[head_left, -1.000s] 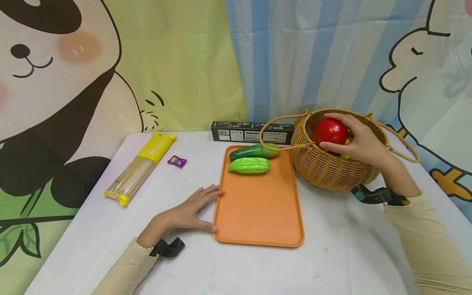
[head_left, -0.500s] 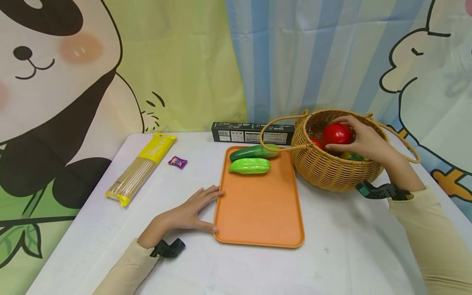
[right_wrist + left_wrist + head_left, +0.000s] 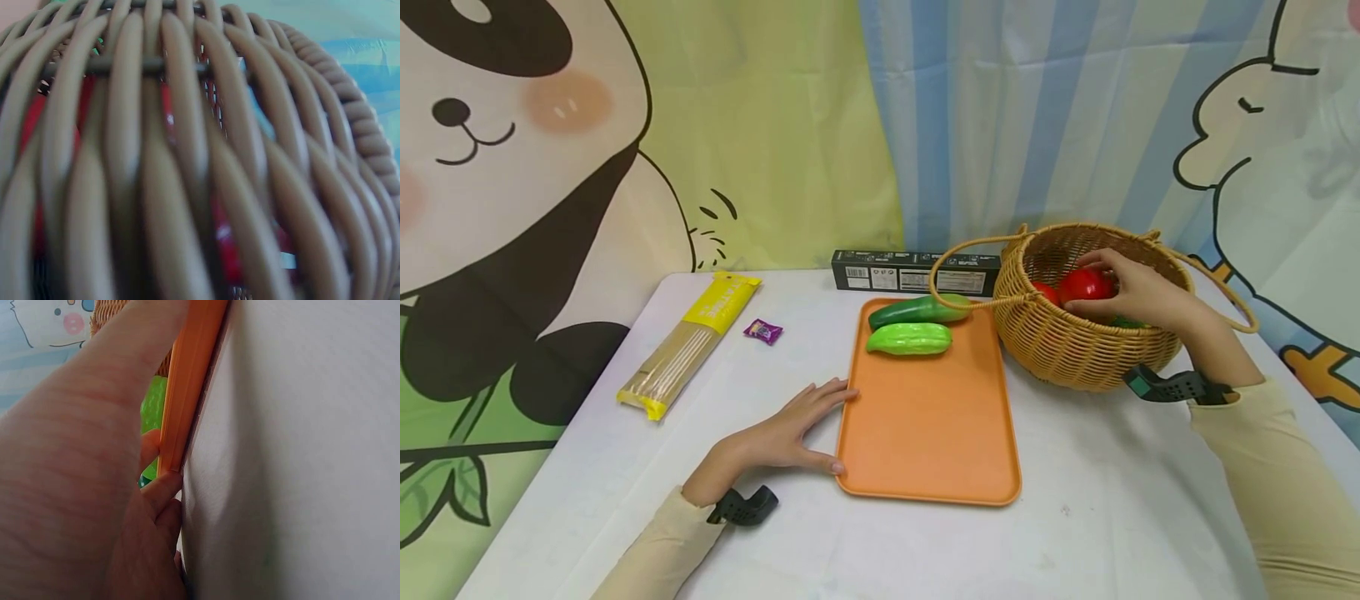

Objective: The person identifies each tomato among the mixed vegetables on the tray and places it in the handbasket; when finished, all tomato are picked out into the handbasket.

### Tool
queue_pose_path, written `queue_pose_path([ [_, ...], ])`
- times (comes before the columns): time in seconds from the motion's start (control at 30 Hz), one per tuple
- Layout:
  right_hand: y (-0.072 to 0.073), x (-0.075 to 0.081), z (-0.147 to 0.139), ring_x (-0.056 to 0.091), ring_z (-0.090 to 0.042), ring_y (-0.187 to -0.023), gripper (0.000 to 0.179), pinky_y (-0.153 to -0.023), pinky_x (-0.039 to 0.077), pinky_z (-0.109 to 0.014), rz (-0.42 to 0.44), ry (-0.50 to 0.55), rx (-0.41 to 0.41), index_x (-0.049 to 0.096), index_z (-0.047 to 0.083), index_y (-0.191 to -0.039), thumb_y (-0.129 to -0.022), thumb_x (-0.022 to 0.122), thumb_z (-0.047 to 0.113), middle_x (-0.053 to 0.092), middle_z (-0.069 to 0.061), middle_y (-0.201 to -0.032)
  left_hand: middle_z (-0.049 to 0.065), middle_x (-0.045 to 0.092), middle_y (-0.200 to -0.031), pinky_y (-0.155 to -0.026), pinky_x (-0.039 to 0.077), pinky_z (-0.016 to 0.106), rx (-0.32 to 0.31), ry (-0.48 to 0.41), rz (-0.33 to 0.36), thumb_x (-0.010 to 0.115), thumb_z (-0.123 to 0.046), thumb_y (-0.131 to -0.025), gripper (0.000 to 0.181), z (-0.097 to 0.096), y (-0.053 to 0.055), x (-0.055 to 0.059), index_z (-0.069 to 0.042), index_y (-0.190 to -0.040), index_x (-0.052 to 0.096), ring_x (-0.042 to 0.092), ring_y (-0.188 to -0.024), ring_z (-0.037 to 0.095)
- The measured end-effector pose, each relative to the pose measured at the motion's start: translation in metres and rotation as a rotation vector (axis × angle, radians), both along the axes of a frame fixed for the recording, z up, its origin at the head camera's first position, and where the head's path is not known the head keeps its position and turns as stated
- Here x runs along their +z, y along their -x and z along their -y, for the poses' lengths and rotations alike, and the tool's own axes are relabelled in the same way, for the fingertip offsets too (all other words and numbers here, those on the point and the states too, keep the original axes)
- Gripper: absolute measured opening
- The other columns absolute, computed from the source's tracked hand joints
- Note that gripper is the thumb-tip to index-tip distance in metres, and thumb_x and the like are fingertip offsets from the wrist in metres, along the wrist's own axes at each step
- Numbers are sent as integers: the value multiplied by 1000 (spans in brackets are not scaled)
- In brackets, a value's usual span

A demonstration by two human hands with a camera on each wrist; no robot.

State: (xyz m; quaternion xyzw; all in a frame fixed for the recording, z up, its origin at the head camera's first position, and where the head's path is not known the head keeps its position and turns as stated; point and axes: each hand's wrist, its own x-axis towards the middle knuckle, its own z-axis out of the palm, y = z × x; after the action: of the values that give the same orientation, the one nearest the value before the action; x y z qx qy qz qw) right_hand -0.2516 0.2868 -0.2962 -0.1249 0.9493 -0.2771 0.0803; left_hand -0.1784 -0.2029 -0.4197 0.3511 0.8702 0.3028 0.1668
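My right hand [image 3: 1138,292] reaches over the rim of a wicker basket [image 3: 1075,358], thumb and fingers round a glossy red, round fruit [image 3: 1086,285] inside. Another red thing [image 3: 1046,292] lies beside it, partly hidden by the rim. Through the weave, the right wrist view shows bits of red [image 3: 228,247]. My left hand [image 3: 786,429] has its fingers spread, thumb and fingertips at the left edge of an orange tray [image 3: 932,425]. A dark green cucumber [image 3: 917,310] and a light green, ridged gourd [image 3: 910,338] lie at the tray's far end.
Behind the tray stands a long black box [image 3: 917,272]. A yellow packet of noodles [image 3: 692,342] and a small purple wrapped candy [image 3: 763,331] lie on the left of the white table [image 3: 880,550]. The basket handle [image 3: 934,271] overhangs the tray's far right corner.
My right hand has lowered the red fruit from rim height deeper into the basket, shifting slightly right. My left hand has stayed at the tray's edge.
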Motion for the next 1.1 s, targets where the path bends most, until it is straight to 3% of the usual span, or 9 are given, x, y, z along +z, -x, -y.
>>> queue_pose_path([
  [0.17,-4,2,1,34,-53,-130,70,-102,31,-70,-55,8,14,33,-2,-144,-93,68,30,38,-33,-143,8,19,-162,-120,0,52,1,-2,-1,79,-51,-77,98,0,1,-1,-17,-154,29,7,-150,29],
  [0.37,-14,0,5,44,-46,-124,49,-99,38,-63,-267,99,42,49,-2,-134,-93,67,18,49,-26,-135,10,20,-161,-120,1,53,-12,4,-11,78,-51,-77,97,-1,2,0,-16,-153,30,9,-150,30],
  [0.47,-17,-3,6,50,-40,-118,41,-101,44,-34,-402,123,77,56,-1,-128,-91,69,9,55,-22,-129,11,19,-161,-120,2,54,6,18,21,75,-51,-81,91,-1,2,4,-18,-153,31,10,-150,32],
  [0.6,-19,-7,8,53,-32,-113,36,-86,33,-4,-509,133,87,60,2,-125,-90,69,5,59,-17,-125,9,23,-160,-120,9,53,55,16,89,61,-46,-94,71,1,4,10,-20,-153,32,14,-149,31],
  [0.77,-22,-8,16,51,-9,-121,32,-92,33,-4,-586,197,113,64,3,-122,-90,68,3,60,-16,-125,6,30,-158,-119,19,52,145,-1,119,47,-47,-101,57,2,6,25,-23,-151,36,20,-148,29],
  [0.87,-23,-6,27,48,0,-121,33,-98,33,-6,-634,226,173,64,4,-121,-89,68,0,61,-15,-124,8,26,-160,-118,13,56,194,4,42,45,-48,-101,57,2,10,41,-23,-152,35,11,-149,34],
  [0.9,-24,-4,31,49,-7,-123,35,-100,34,-8,-630,225,192,64,4,-123,-89,69,0,60,-15,-125,9,24,-160,-118,11,58,211,15,-5,46,-47,-101,57,1,12,48,-24,-152,34,8,-149,35],
  [1.0,-25,2,42,49,-28,-126,39,-108,39,-32,-596,197,233,61,4,-127,-89,69,4,57,-18,-130,8,25,-160,-119,8,56,240,62,-205,51,-43,-101,60,-7,23,68,-20,-153,31,7,-150,32],
  [1.1,-26,11,50,40,-40,-133,46,-107,35,-59,-511,163,235,55,5,-136,-92,68,9,48,-18,-142,11,27,-158,-119,6,57,317,163,-422,53,-43,-99,63,-22,38,85,-16,-152,32,10,-150,33],
])
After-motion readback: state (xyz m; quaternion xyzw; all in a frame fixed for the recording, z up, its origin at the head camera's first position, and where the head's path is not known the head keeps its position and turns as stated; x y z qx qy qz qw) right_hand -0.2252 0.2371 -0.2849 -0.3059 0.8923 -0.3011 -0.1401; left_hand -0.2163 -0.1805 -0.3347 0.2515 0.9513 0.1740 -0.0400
